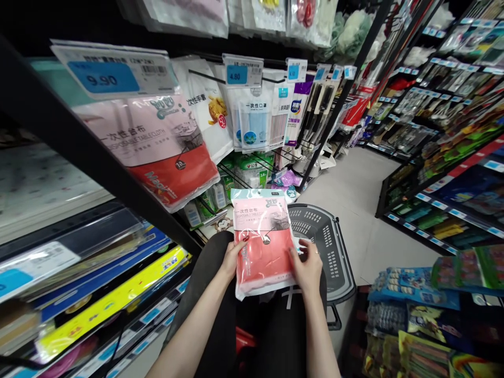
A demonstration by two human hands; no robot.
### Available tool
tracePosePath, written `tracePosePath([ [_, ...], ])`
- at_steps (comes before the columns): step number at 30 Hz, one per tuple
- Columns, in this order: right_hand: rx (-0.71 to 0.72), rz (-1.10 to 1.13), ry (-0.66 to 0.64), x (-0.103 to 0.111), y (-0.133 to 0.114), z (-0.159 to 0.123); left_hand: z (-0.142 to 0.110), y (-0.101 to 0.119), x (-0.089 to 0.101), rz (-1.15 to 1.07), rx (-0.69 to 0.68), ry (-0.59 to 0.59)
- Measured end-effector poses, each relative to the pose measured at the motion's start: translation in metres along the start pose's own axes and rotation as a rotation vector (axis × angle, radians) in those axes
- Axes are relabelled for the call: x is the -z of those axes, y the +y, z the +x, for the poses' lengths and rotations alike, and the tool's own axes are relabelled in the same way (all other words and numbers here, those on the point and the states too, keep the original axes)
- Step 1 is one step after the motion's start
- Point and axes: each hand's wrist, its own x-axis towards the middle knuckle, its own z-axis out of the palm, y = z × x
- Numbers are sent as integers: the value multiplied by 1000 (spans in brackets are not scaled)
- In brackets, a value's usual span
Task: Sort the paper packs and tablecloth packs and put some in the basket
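Note:
A red and pink pack of disposable tablecloth (264, 257) lies between my two hands, in front of my knees, with its printed face up. My left hand (235, 257) grips its left edge, thumb resting on the front. On the opposite side my right hand (307, 264) holds the right edge, fingers partly behind the pack and hidden. A matching tablecloth pack (157, 142) hangs on the rack at the upper left, under a price tag (100, 77) reading 9.90.
A grey shopping basket (342, 257) stands on the floor (364, 194) beyond my right hand. White glove packs (207, 105) and face mask packs (252, 118) hang on hooks ahead. Snack bags (417, 289) fill a display at lower right. A black rack post (98, 147) slants along the left.

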Motion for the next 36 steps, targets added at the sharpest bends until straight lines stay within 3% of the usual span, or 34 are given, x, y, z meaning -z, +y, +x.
tracePosePath([
  [3,155,-205,-128,-23,-44,-26,3,-4,1,44,-20,7],
  [7,127,-435,-200,-62,-79,-56,3,-5,5,31,-4,57],
  [13,81,-477,-202,-79,-74,-63,-5,2,-3,-110,80,-249],
  [17,23,-474,-99,-87,-74,-63,-6,3,-6,-78,52,-292],
  [19,36,-440,-78,-78,-78,-59,-4,2,-3,-40,-19,-282],
  [21,27,-340,-74,-52,-81,-48,-3,3,0,2,-76,-268],
  [26,-142,16,-22,58,-75,-11,-1,5,2,-79,-36,-269],
  [29,-214,399,-54,98,-55,1,1,4,1,-127,-13,-296],
  [32,-297,624,-144,93,-28,4,2,4,2,-102,-36,-277],
  [36,-347,788,-346,46,4,6,3,3,2,-102,-37,-221],
])
